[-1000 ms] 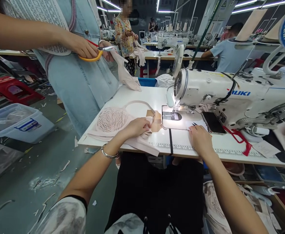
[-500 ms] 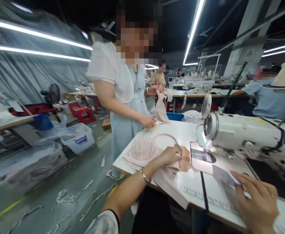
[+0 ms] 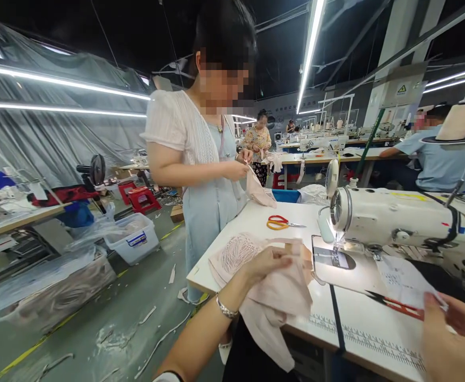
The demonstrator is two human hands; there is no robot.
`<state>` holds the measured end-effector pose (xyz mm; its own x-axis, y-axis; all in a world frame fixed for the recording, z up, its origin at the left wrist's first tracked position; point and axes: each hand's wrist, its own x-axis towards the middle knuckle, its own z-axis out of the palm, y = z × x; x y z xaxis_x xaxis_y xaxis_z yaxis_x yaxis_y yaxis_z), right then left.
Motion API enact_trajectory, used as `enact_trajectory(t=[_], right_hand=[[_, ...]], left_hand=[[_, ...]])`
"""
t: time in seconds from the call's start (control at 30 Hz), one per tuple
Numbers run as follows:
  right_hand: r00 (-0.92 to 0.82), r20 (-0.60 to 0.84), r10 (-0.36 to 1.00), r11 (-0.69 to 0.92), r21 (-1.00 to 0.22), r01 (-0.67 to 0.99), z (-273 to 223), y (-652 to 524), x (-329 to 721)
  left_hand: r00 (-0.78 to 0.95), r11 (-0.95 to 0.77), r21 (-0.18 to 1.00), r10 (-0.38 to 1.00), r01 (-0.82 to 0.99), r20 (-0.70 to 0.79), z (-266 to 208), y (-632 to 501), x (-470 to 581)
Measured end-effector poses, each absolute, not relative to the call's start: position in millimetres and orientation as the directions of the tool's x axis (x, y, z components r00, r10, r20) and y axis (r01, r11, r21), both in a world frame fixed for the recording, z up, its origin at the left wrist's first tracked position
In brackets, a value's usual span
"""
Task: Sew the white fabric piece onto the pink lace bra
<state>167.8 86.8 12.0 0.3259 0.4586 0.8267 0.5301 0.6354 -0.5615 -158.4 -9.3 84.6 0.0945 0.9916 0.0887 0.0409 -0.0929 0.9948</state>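
My left hand (image 3: 270, 262) is closed in a pinch on a pale pink bra (image 3: 284, 294), whose fabric hangs over the table's front edge. One cup with a stringy, textured surface (image 3: 236, 254) spreads out left of the hand. Tan pieces (image 3: 306, 260) lie partly hidden behind the fabric. My right hand (image 3: 451, 329), at the lower right, pinches the edge of a white paper slip (image 3: 403, 278) with faint writing. Just below the slip lie red-handled thread snips (image 3: 399, 305), their end close to my fingers.
A lit sewing machine (image 3: 392, 212) stands on the white table (image 3: 320, 315), which has printed ruler marks. Scissors with red and orange handles (image 3: 278, 222) lie at the back. A co-worker (image 3: 212, 180) stands across the corner, holding pink fabric. Plastic bins (image 3: 135, 244) stand on the floor.
My left hand has lifted and shifted the bra fabric. The slip in my right hand moved rightward, and the snips now show. The co-worker put the scissors down and holds fabric with both hands.
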Motion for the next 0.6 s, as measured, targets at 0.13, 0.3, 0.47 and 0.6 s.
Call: enact_trajectory(t=[0.13,0.3,0.47,0.6], right_hand=[[0.029,0.977,0.213,0.700,-0.173,0.693,39,58,148],[-0.437,0.883,0.173,0.817,0.119,0.564,41,43,144],[-0.576,0.788,0.217,0.864,0.120,0.489,33,21,151],[-0.443,0.858,0.260,0.828,0.039,0.560,30,14,155]], left_hand=[[0.337,-0.228,0.843,0.940,0.486,0.060,78,-25,-137],[0.168,-0.226,0.692,0.974,0.686,0.151,81,-27,-142],[-0.257,0.043,0.630,0.933,0.775,0.252,93,-10,-192],[-0.300,0.123,0.558,0.924,0.821,0.236,94,6,-205]])
